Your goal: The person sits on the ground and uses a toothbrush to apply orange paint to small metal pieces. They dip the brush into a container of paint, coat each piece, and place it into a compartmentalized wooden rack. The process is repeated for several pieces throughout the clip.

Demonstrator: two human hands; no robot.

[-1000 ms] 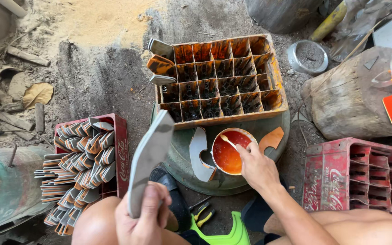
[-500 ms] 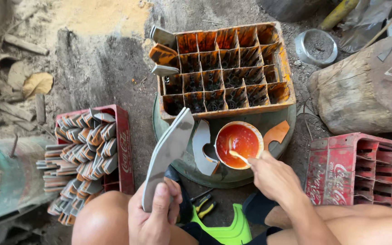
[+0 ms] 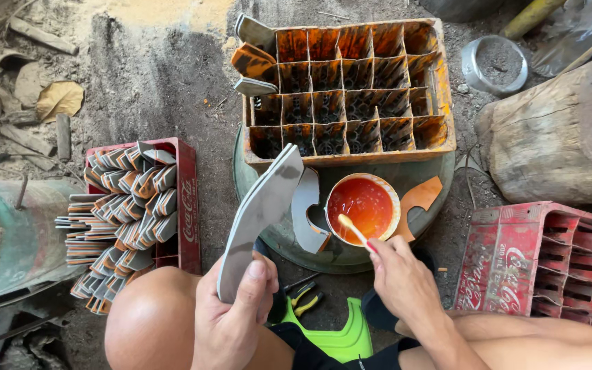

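Left hand grips the lower end of a grey curved sole piece, raised and tilted over the knee. Right hand pinches a brush, tip dipped in the orange glue bowl just below the divided crate.

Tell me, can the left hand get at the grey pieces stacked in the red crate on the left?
Probably not freely: the left hand already grips a long grey curved piece. The red crate lies close beside the left knee, its grey pieces uncovered.

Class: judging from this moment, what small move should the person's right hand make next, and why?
Probably lift the brush out of the bowl toward the grey piece: the right hand has its tip in orange liquid, and the left hand holds that piece bare.
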